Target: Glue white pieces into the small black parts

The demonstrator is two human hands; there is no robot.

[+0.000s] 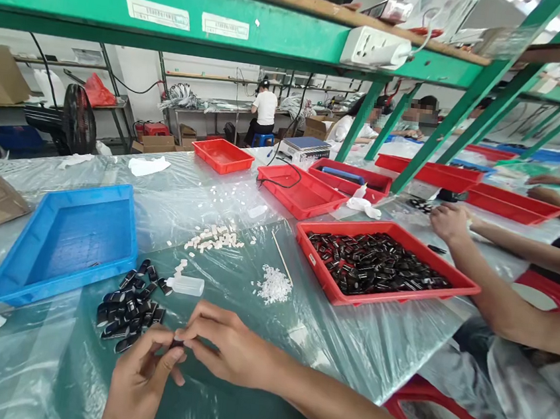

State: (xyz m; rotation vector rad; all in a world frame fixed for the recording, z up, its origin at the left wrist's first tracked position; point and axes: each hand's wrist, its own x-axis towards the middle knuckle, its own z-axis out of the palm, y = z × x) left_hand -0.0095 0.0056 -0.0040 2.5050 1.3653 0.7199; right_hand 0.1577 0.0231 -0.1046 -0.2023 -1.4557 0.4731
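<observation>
Between the thumb and fingers of my left hand (pixel 139 378) is a small black piece (pixel 176 343), mostly covered by fingertips. The fingers of my right hand (pixel 230 347) are pinched together against its upper edge; whatever they hold there is hidden. Just beyond my left hand lies a loose pile of glossy black oval pieces (pixel 126 310). A small translucent bottle (pixel 186 285) rests on its side by the pile. Farther off are scattered small white blocks (pixel 214 237), and to their right a heap of tiny white bits (pixel 275 285) beside a thin stick (pixel 282 256).
A blue tray (pixel 130 230) stands at left. At right, a red tray (pixel 335 297) is full of black pieces. More red trays (pixel 300 205) and a scale (pixel 306 147) sit behind. A green shelf beam (pixel 289 30) crosses overhead. A co-worker's arm (pixel 501 293) reaches in from the right.
</observation>
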